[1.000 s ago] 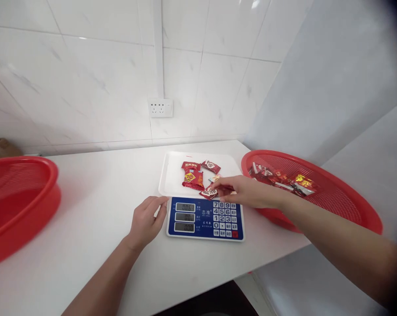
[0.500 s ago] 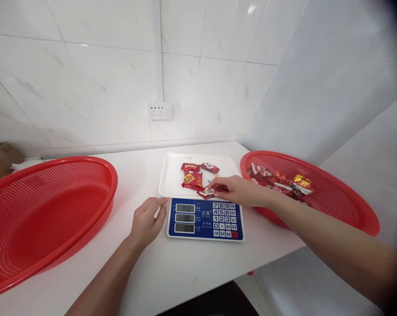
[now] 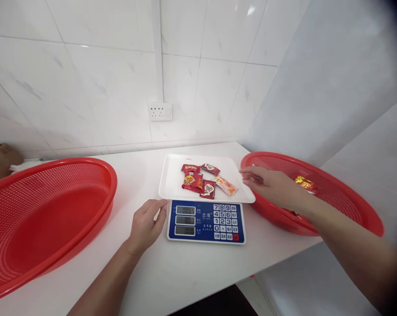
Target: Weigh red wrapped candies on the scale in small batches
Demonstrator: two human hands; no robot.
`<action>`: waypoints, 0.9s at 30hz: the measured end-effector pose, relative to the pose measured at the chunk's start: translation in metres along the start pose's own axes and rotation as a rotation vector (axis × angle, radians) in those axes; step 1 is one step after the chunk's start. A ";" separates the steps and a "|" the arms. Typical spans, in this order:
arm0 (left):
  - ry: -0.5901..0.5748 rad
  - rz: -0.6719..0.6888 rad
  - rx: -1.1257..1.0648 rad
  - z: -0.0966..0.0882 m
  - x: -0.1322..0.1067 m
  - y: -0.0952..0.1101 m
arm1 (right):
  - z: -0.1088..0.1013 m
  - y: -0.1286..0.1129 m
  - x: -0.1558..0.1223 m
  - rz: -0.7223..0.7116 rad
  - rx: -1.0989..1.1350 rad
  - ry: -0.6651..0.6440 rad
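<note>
A white tray [image 3: 172,184] sits on a blue-faced digital scale [image 3: 207,221] in the middle. On the tray lie several small wrapped snacks: a red packet with a yellow diamond [image 3: 192,181], dark red packets with white labels [image 3: 208,189], and an orange-and-cream packet [image 3: 226,185]. My left hand [image 3: 149,223] rests at the scale's upper left corner, index fingertip touching it, thumb apart, holding nothing visible. Over the near-left rim of the right red basket [image 3: 346,188], beside the tray, my right hand [image 3: 267,184] has loosely bent, parted fingers and no packet visible in them.
A large red perforated basket [image 3: 111,184] stands at the left of the white table [image 3: 135,171]. Shiny wrapped packets [image 3: 305,182] lie in the right basket, partly hidden by my right arm. A wall socket [image 3: 161,112] is behind; a cardboard box [image 3: 2,160] stands far left.
My right hand has let go of a dark red packet on the tray and moved right to the basket rim. The orange-and-cream packet is now uncovered. My left hand stays put.
</note>
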State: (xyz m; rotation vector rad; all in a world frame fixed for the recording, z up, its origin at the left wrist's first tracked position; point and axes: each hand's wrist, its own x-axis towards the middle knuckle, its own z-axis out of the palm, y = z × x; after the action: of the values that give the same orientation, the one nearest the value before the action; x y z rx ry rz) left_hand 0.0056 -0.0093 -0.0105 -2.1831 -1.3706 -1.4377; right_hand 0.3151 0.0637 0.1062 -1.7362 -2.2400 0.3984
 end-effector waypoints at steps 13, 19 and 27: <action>-0.006 0.015 0.019 0.002 0.000 0.000 | 0.015 0.066 -0.041 0.001 -0.053 0.487; 0.029 -0.006 0.059 0.002 -0.001 -0.001 | 0.120 0.069 -0.072 -0.350 0.162 0.872; 0.053 -0.099 0.164 0.001 0.007 0.012 | 0.152 0.076 -0.056 0.104 0.661 0.512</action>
State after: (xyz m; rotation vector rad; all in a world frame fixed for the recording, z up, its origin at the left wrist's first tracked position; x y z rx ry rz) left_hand 0.0164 -0.0107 -0.0016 -1.9885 -1.5385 -1.3516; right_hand 0.3387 0.0206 -0.0664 -1.3916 -1.4424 0.5601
